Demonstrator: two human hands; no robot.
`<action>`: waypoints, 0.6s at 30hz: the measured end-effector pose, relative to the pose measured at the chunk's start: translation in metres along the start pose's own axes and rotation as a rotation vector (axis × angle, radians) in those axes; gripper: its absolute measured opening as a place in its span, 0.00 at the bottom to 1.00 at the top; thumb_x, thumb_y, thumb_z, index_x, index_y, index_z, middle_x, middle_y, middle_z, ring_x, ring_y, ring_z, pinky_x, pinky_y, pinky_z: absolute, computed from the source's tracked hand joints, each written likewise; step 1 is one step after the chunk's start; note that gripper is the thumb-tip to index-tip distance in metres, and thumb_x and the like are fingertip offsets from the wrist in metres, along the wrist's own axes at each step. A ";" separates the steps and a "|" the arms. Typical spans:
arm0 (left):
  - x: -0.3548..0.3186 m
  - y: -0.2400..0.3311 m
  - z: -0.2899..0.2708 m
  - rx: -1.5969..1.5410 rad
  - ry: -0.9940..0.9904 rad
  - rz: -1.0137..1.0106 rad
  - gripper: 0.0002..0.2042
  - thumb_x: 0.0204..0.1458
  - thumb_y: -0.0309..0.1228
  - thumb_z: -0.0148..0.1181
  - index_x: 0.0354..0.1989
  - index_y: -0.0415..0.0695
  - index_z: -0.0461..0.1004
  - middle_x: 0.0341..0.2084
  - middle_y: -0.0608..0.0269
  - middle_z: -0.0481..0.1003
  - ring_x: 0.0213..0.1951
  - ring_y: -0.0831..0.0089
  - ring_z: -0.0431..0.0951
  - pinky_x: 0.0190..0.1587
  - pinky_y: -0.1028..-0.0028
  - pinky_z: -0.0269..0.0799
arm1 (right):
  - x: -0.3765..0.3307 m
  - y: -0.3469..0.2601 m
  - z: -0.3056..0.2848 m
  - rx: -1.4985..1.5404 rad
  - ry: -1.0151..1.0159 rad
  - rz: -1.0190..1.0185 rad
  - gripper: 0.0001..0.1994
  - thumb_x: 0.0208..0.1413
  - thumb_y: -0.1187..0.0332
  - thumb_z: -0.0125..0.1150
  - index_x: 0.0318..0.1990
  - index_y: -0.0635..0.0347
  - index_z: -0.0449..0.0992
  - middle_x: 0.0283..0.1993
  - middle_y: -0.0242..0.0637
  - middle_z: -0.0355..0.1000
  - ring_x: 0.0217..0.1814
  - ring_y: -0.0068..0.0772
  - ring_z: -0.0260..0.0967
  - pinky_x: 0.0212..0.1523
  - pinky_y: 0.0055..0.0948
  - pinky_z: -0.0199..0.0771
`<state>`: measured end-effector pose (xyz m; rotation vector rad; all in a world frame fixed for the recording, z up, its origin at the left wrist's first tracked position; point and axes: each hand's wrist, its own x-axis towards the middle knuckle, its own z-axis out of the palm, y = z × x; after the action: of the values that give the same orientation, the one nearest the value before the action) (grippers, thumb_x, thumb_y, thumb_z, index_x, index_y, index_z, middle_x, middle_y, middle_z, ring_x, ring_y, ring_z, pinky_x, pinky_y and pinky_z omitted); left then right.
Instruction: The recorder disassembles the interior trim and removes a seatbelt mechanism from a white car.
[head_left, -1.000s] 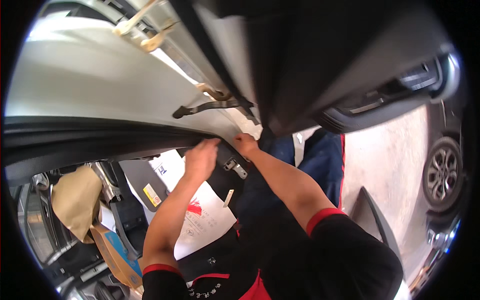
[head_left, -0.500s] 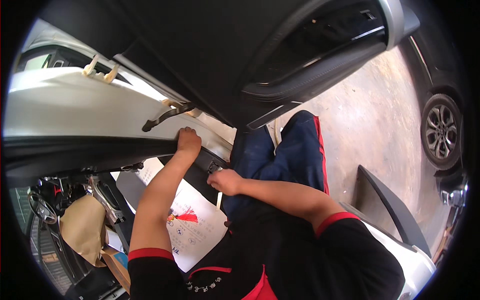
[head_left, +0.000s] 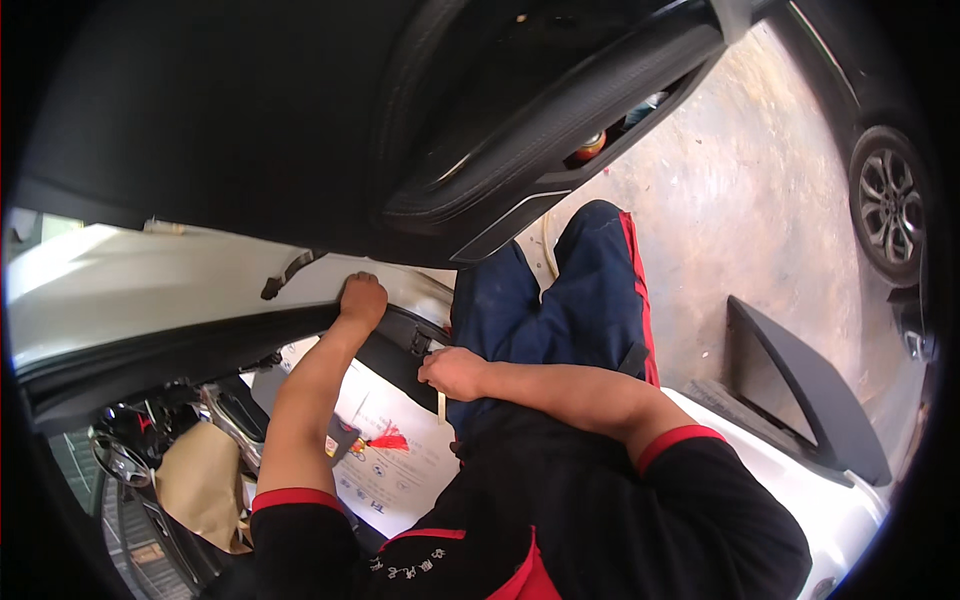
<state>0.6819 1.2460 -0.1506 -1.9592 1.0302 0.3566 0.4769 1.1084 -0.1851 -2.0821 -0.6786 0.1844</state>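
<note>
The right hand [head_left: 453, 374] was curled just beside the metal fitting [head_left: 420, 341]; the left hand [head_left: 364, 302], farther off, was nearer the black seal [head_left: 230, 340], curled at its far edge. Whether either gripped anything could not be told. The seal's long axis ran leftward from the left hand, along the white panel's [head_left: 180, 280] near edge.

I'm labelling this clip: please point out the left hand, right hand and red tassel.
Left hand [head_left: 364, 300]: head view, back of the hand.
Right hand [head_left: 455, 373]: head view, back of the hand.
Red tassel [head_left: 389, 441]: head view, its strands.
</note>
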 end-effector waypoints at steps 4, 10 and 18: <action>0.008 -0.003 -0.005 -0.161 -0.074 0.129 0.12 0.48 0.39 0.66 0.37 0.47 0.84 0.41 0.59 0.80 0.49 0.60 0.78 0.51 0.62 0.73 | -0.004 0.000 -0.005 0.026 0.012 0.018 0.08 0.53 0.69 0.58 0.39 0.58 0.78 0.39 0.43 0.75 0.48 0.48 0.74 0.49 0.42 0.74; 0.029 0.000 0.020 -0.126 -0.047 0.230 0.08 0.50 0.32 0.61 0.36 0.47 0.84 0.40 0.57 0.81 0.46 0.60 0.81 0.47 0.60 0.76 | -0.011 0.003 -0.007 0.052 0.075 -0.003 0.06 0.51 0.69 0.60 0.36 0.60 0.78 0.39 0.45 0.76 0.47 0.49 0.74 0.49 0.44 0.74; 0.025 0.003 0.029 -0.163 0.089 0.191 0.09 0.49 0.34 0.61 0.34 0.47 0.84 0.37 0.57 0.80 0.45 0.58 0.80 0.48 0.61 0.76 | -0.010 0.002 -0.006 0.042 0.048 0.022 0.06 0.51 0.70 0.60 0.36 0.59 0.78 0.39 0.45 0.76 0.48 0.49 0.74 0.49 0.44 0.74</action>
<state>0.6988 1.2549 -0.1834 -2.0409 1.2854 0.4751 0.4719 1.0981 -0.1847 -2.0476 -0.6180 0.1587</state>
